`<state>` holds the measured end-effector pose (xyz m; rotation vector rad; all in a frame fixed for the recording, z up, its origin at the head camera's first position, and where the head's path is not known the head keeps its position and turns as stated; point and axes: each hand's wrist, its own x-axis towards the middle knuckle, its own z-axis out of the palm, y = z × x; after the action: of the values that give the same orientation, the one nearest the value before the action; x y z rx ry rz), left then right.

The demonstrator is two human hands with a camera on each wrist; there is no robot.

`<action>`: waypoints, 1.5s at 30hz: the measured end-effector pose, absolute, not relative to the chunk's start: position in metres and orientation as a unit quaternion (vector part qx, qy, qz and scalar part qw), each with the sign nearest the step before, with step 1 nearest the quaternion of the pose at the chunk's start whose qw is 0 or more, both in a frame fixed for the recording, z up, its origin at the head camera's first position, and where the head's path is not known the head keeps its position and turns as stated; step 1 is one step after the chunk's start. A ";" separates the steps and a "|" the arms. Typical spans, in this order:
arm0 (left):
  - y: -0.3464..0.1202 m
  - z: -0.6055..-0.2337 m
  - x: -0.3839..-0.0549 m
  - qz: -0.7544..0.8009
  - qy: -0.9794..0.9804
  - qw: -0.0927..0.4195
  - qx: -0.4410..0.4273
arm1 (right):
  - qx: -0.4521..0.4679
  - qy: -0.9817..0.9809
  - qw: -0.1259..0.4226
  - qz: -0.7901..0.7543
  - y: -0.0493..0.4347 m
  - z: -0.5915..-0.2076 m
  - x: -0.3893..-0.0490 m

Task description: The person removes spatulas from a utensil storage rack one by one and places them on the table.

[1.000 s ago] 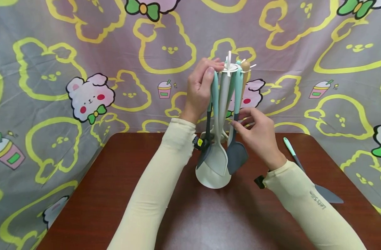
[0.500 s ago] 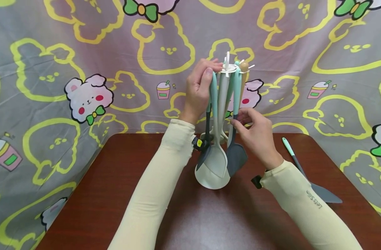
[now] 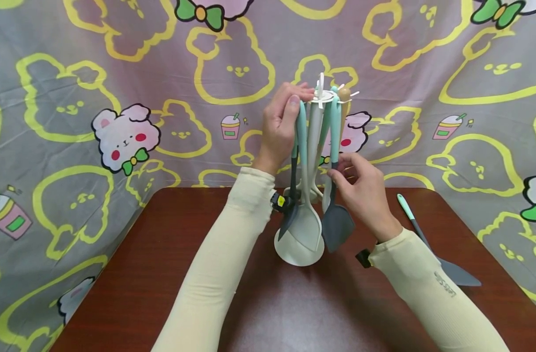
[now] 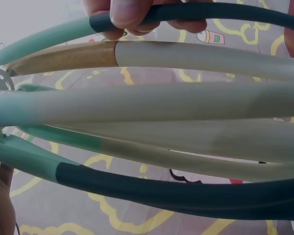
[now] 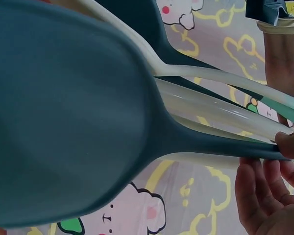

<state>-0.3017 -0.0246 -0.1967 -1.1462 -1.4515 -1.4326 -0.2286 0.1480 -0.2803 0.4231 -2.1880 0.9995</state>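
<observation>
A white utensil rack (image 3: 299, 255) stands upright on the table, kitchen tools hanging around its top. At that top, my left hand (image 3: 280, 122) grips the rack, fingers over the disc and thumb beside a mint handle. My right hand (image 3: 364, 193) pinches the dark grey neck of a turner (image 3: 337, 227) just below its mint handle. In the right wrist view, the turner's broad blade (image 5: 73, 117) fills the left side. Beside it hang a pale cream utensil (image 3: 307, 229) and another dark grey one (image 3: 290, 222). A handle with a wooden end (image 3: 345, 94) is behind.
Another dark grey spatula (image 3: 459, 273) with a mint handle lies on the brown table (image 3: 175, 254) at the right, partly beside my right sleeve. A patterned cloth (image 3: 171, 127) hangs behind the table's far edge.
The turner in my right hand has shifted slightly right and its blade sits a little lower. My left hand stays at the top of the rack.
</observation>
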 end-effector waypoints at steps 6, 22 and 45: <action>-0.028 -0.194 -0.279 -0.562 -0.580 0.392 -0.441 | 0.173 -0.836 0.346 0.390 0.149 -0.288 -0.226; -0.026 -0.190 -0.282 -0.567 -0.574 0.383 -0.451 | 0.182 -0.826 0.352 0.402 0.147 -0.286 -0.226; -0.023 -0.189 -0.281 -0.562 -0.577 0.393 -0.445 | 0.185 -0.801 0.374 0.430 0.148 -0.289 -0.231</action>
<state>-0.2811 -0.0233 -0.1892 -1.1286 -1.4635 -1.4254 -0.2306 0.1480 -0.2888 0.4746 -2.0516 1.1001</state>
